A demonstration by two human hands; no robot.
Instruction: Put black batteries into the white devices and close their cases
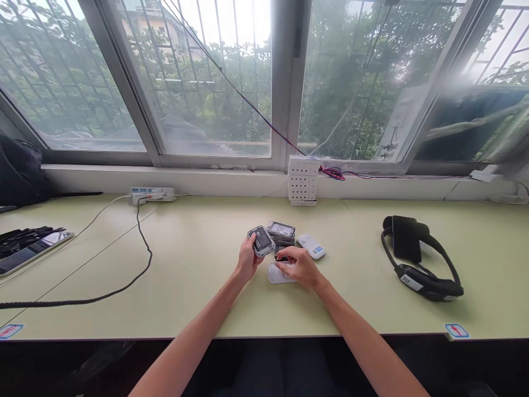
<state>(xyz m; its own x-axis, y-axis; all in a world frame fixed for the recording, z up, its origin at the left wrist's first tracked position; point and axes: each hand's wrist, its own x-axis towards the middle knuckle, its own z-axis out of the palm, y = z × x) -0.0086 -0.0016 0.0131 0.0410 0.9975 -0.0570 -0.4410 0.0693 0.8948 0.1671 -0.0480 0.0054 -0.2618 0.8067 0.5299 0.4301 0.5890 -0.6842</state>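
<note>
My left hand [247,258] grips a rounded device with a dark battery face [262,241], tilted above the table. To its right, my right hand [300,266] has its thumb and fingertips brought near each other over a white cover [281,274]; whether anything small sits between them is too small to tell. Just behind the hands is a stack of similar open devices [281,229], with a black battery [282,250] in front of it. A white closed device [311,246] with a blue label lies right of the stack.
A black headset [430,282] lies at the right. White boxes [303,181] stand by the window sill. A power strip [152,195], a black cable [149,259] and a tablet [35,252] are at the left. The table's front edge [273,336] crosses below my forearms.
</note>
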